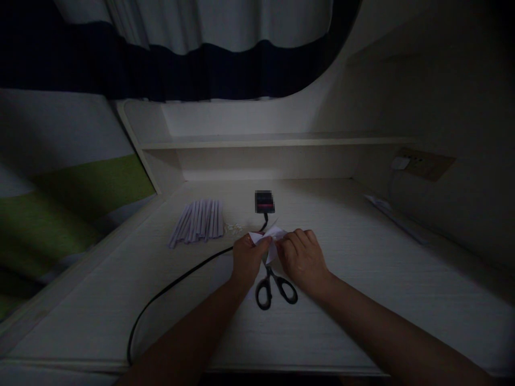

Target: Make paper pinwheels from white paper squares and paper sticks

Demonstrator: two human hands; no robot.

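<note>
Two hands meet near the middle of the pale wood-grain table (362, 279), both pinching one small piece of white paper (270, 239). The left hand (246, 259) has thumb and fingers closed on the paper's left edge; the right hand (302, 256) has its grip closed on the right edge, fingers curled over the top. The paper looks creased or folded, w/ a point at approx 12 o'clock, but the light is too dim to tell its exact shape. Just below the hands, at 6 o'clock, black-handled scissors (274, 287) lie flat on the table, handle loops toward the person, blades running up under the paper; neither hand touches them. At approx 10 o'clock from the hands lies a row of folded white paper strips (198, 221), side by side, w/ a few tiny white bits (234, 228) just to their right. At 12 o'clock sits a small black device (264, 202); its black cable (177, 281) curves past the left hand toward the table's near edge at 7 o'clock. A shelf (265, 142) runs behind.
</note>
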